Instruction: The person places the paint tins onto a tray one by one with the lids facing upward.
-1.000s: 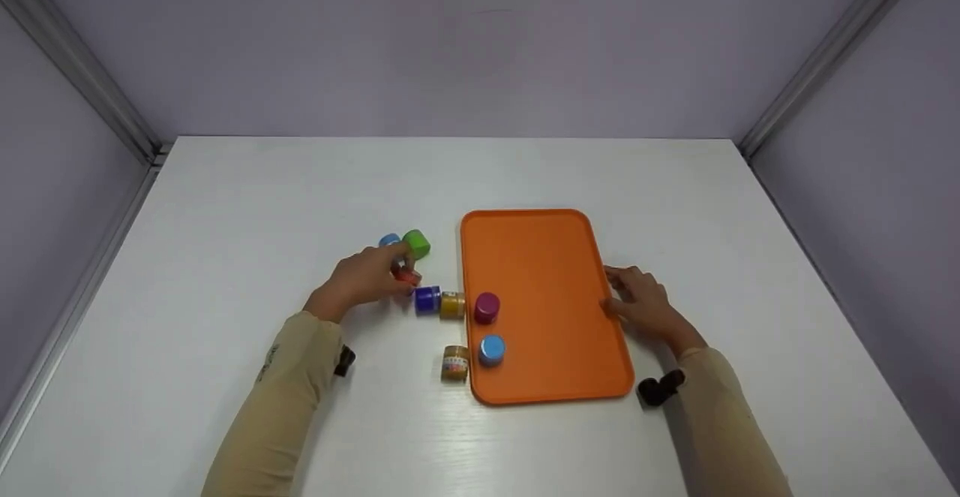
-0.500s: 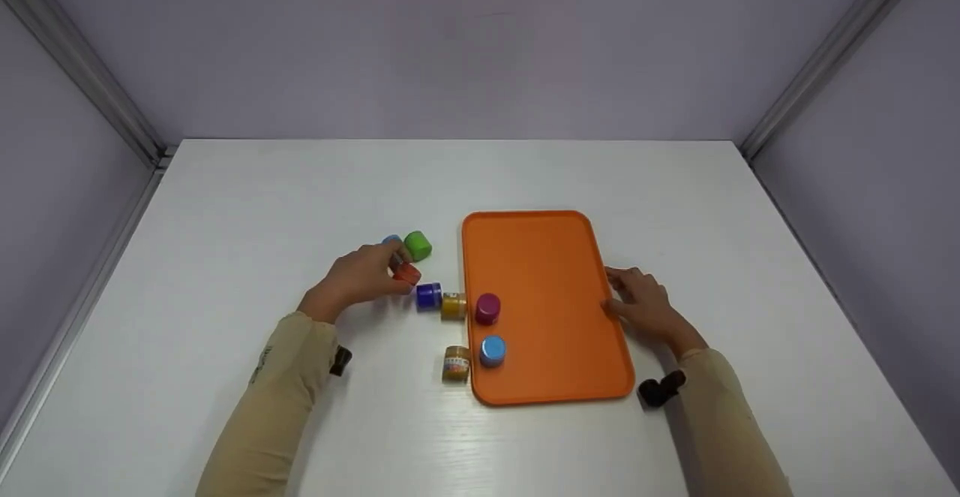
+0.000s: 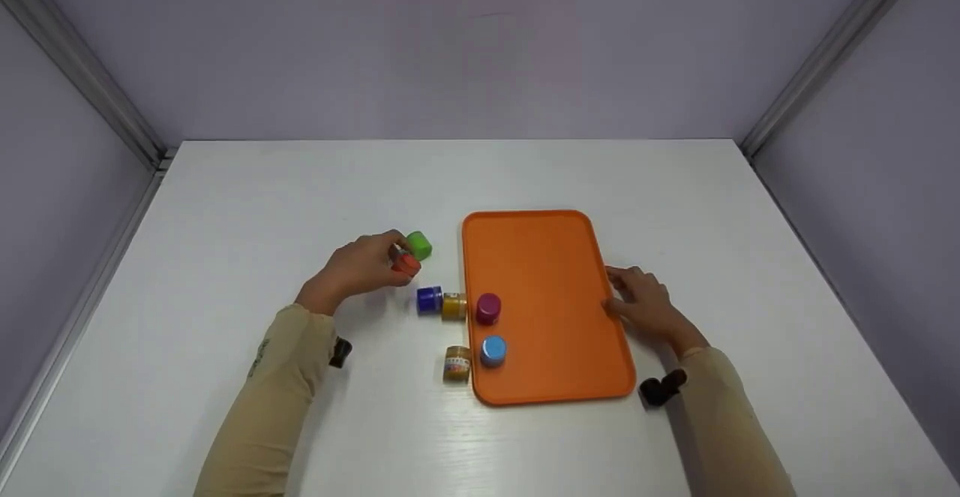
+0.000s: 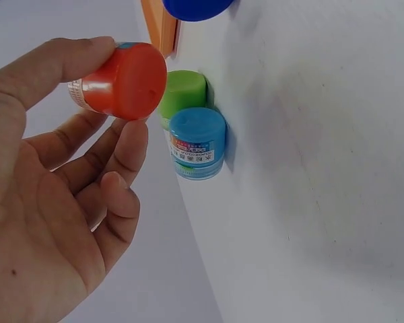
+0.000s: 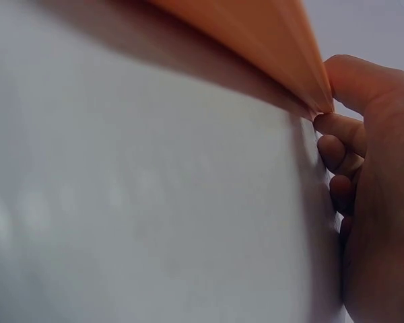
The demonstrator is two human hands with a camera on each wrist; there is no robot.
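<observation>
Red-lidded jar (image 3: 406, 263) first, since that is what the left hand (image 3: 358, 270) has off the desk (image 3: 247, 204), pinched between thumb and fingertips out toward the desk's middle, a little left of the orange tray (image 3: 544, 257); the left wrist view shows the grip lies on the clear body and the lid's side, with the red lid (image 4: 128, 81) pointing away from the palm. Going down from the biggest: the white desk carries everything, then the tray lies lengthwise toward the far edge, and the right hand (image 3: 643, 303) grips its right rim, thumb above and curled fingers tucked beneath, as the right wrist view shows at the tray edge (image 5: 303, 74). On the tray near its left rim stand a magenta-lidded jar (image 3: 488, 308) and a light blue-lidded jar (image 3: 493, 350). Just off that rim on the desk lie a dark blue jar (image 3: 428, 299) touching a yellow jar (image 3: 453, 306), and a brown-lidded jar (image 3: 456, 362) nearer the front edge. Beside the held jar sits a green-lidded jar (image 3: 418, 245), with another blue-lidded jar (image 4: 197, 141) touching it. To my eye the held jar is light, rigid and smooth, likely a bit slippery, so a grip across the lid's sides or the body just below seems safest; it rolls easily if set down on its side.
</observation>
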